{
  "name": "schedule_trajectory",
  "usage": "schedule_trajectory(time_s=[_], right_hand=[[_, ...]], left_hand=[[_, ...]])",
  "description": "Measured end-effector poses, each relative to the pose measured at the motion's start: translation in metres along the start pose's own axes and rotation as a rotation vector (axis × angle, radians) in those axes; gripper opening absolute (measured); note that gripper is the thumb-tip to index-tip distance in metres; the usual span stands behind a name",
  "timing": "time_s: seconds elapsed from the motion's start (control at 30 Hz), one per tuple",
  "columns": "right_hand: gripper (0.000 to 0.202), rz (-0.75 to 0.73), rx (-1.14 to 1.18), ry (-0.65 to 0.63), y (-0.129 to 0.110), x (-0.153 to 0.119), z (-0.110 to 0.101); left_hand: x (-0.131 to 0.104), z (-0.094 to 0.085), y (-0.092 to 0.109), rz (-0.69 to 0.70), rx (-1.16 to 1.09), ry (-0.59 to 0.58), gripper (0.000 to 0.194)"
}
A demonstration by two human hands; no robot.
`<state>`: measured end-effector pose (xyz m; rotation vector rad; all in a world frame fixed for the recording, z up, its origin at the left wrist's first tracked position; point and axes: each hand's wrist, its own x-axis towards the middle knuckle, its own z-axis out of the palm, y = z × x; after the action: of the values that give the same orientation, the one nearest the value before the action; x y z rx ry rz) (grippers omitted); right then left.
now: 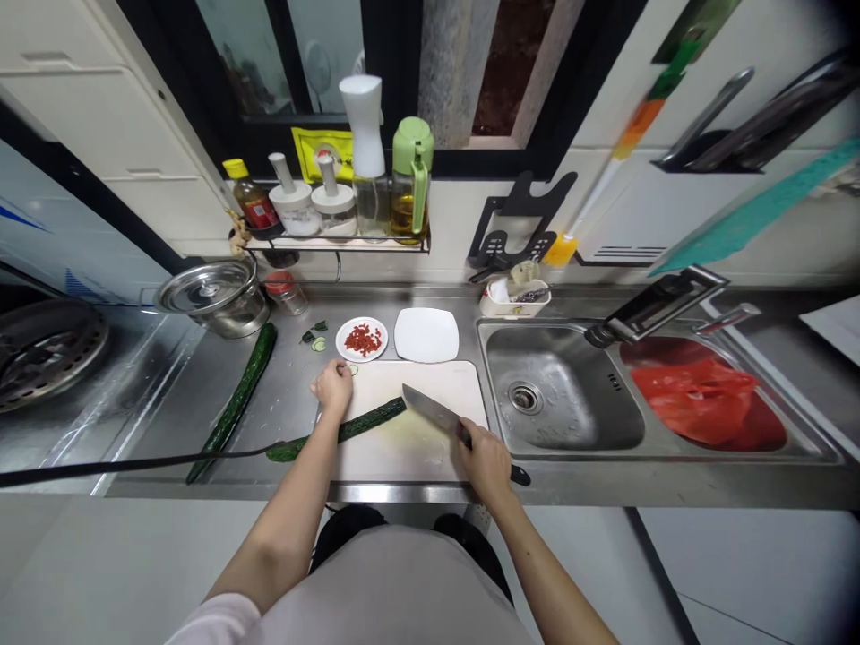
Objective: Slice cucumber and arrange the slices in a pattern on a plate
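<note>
My right hand (485, 459) is closed round the black handle of a cleaver (434, 410), whose blade tip is close to the cut end of a cucumber (372, 419). That cucumber lies slantwise across the white cutting board (403, 461), its other end past the board's left edge and partly behind my left forearm. At the board's upper left corner, my left hand (332, 389) has its fingers drawn together beside a thin cucumber slice (353, 369); whatever they may hold is too small to name. A second, whole cucumber (235, 403) rests on the steel counter to the left.
Behind the board are a plate (342, 352) of chopped red pieces and a square white plate (426, 335). Cucumber scraps (318, 344) lie left of them. A lidded pot (232, 305) stands back left, a sink (564, 394) is on the right, and bottles line a rack above.
</note>
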<state>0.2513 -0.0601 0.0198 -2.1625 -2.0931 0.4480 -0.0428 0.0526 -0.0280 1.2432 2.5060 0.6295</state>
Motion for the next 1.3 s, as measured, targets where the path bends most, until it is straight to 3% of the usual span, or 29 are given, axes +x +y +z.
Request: schedule_trajectory(time_s=[0.1, 0.23, 0.33, 0.47, 0.73, 1.3], right_hand=[[0.032, 0.038, 0.125, 0.024, 0.000, 0.002, -0.001], [0.038, 0.024, 0.193, 0.026, -0.006, 0.005, -0.006], [0.039, 0.016, 0.124, -0.043, -0.017, 0.006, -0.009], [0.034, -0.006, 0.026, -0.190, -0.036, 0.006, -0.010], [0.028, -0.049, -0.028, -0.292, -0.059, 0.006, -0.005], [0.026, -0.095, -0.042, -0.361, -0.067, 0.005, 0.000]], left_hand=[[-0.010, -0.005, -0.002, 0.082, -0.091, 0.041, 0.023], [-0.036, -0.008, -0.007, 0.367, -0.212, -0.015, 0.023], [-0.060, -0.005, -0.010, 0.638, -0.230, -0.114, 0.021], [-0.080, 0.004, -0.010, 0.832, -0.183, -0.191, 0.023], [-0.084, 0.021, -0.012, 0.930, -0.140, -0.180, 0.025], [-0.084, 0.027, -0.016, 0.973, -0.156, -0.174, 0.027]])
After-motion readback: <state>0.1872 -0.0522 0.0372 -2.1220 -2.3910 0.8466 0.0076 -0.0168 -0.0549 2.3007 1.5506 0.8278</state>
